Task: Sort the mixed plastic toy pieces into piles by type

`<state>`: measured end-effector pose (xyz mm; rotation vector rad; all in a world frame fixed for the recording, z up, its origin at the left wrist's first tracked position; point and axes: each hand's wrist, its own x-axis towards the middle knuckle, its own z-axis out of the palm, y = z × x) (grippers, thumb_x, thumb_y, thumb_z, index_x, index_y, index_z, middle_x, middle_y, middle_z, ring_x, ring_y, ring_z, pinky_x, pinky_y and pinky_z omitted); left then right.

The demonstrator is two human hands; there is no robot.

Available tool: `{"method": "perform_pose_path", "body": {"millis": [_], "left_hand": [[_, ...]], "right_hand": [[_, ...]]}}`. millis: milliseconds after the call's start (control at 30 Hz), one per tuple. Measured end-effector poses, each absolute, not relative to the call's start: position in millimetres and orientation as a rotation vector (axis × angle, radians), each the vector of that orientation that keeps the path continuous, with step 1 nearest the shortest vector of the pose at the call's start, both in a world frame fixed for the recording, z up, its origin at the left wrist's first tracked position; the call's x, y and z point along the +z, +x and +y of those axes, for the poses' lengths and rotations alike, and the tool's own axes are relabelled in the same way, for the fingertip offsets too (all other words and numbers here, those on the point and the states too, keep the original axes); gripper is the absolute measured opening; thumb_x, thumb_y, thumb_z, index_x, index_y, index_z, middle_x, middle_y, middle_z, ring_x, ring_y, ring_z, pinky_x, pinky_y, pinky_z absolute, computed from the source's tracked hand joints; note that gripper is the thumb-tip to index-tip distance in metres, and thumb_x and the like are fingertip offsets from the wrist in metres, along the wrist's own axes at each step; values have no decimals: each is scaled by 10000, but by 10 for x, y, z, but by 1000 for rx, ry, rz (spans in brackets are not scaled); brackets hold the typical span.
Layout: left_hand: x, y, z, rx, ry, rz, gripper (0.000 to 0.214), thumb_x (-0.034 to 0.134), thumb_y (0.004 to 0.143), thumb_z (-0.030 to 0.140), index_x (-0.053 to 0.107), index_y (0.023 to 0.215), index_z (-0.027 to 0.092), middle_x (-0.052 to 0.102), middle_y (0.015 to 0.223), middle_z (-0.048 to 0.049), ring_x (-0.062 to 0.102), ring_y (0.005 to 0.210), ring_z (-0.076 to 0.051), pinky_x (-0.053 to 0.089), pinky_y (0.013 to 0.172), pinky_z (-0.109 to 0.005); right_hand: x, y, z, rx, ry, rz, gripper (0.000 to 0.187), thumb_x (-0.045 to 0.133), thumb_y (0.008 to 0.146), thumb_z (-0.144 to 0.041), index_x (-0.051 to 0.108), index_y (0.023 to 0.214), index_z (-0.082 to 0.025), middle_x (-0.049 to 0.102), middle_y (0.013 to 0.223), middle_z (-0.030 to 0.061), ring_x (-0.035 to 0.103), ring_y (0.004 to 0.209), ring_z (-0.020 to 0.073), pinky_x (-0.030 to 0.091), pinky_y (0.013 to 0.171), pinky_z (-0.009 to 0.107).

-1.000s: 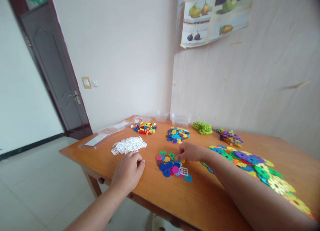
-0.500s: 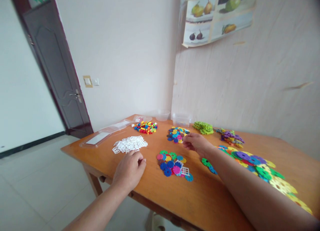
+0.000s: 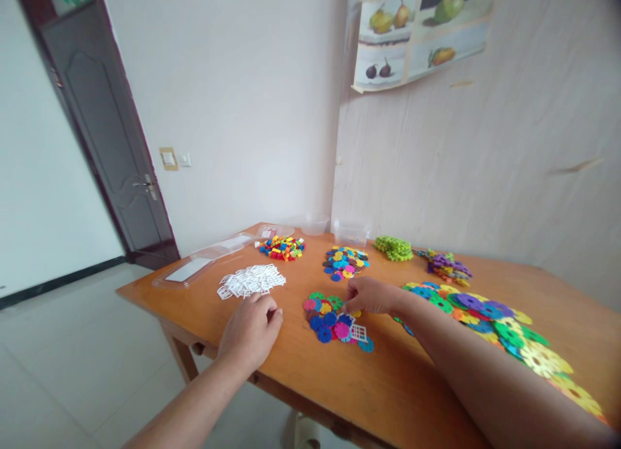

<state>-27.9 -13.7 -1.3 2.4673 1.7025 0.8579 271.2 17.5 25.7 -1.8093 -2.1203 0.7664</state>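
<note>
Pinching at disc pile point(image 3: 330, 319), right hand point(image 3: 367, 295) looks closed, contents unclear; left hand point(image 3: 251, 329) loosely curled shut.

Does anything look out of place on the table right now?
Yes: a white grid lies among the coloured discs by the right hand. It looks odd there because similar white pieces are heaped in their own pile beside the left hand.

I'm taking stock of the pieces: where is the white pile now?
In the head view, the white pile lies left of centre, just beyond the left hand, nearer than the multicoloured bricks.
</note>
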Motion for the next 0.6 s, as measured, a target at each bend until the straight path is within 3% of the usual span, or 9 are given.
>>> {"method": "perform_pose_path", "body": {"millis": [267, 433, 600], "left_hand": [[-21, -281, -134, 866, 2461, 1699, 174, 505, 895, 294, 563, 758, 202, 561, 868, -44, 538, 852, -180, 372, 727, -280], [-25, -283, -139, 864, 2469, 1698, 178, 504, 898, 306, 567, 766, 205, 560, 867, -45, 544, 870, -186, 378, 735, -281], [-47, -282, -132, 887, 2471, 1688, 168, 508, 895, 299, 566, 768, 206, 559, 865, -40, 542, 851, -180, 371, 724, -279]], "right_hand": [[189, 2704, 185, 891, -1710, -1941, 204, 739, 598, -246, 572, 696, -179, 548, 593, -49, 486, 559, 96, 304, 456, 197], [168, 2692, 242, 1059, -1561, -1627, 213, 684, 697, -318, 512, 695, -193, 500, 511, -57, 426, 453, 78, 287, 417, 200], [197, 2674, 260, 810, -1532, -1297, 227, 653, 767, -364, 502, 762, -195, 542, 608, -31, 488, 511, 90, 356, 444, 202]]}}
